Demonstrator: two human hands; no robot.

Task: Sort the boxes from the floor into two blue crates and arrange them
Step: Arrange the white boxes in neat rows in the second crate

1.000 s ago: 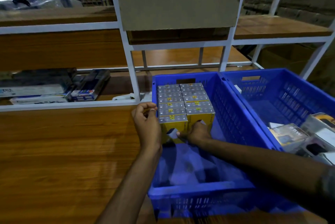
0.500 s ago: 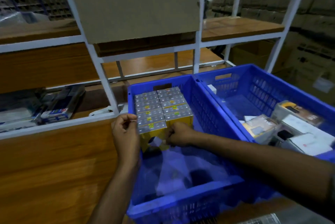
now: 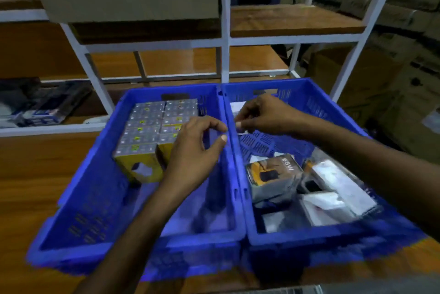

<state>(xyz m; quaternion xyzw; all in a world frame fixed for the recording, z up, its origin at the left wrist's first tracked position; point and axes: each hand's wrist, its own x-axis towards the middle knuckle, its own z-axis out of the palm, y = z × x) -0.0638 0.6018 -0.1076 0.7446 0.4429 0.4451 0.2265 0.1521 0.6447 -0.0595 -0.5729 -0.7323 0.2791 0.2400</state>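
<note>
Left hand (image 3: 195,150) near yellow boxes (image 3: 145,129); right hand (image 3: 266,117) above right crate (image 3: 333,234).

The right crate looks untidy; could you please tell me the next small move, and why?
Probably the right hand should reach down for the grey box: boxes in the right crate lie jumbled, while those in the left crate stand in tidy rows.

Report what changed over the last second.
Both hands left the front yellow boxes and moved right: the left hand hovers by the left crate's right wall, the right hand over the right crate. Whether the right pinches anything is unclear. Boxes and crates stayed put.
</note>
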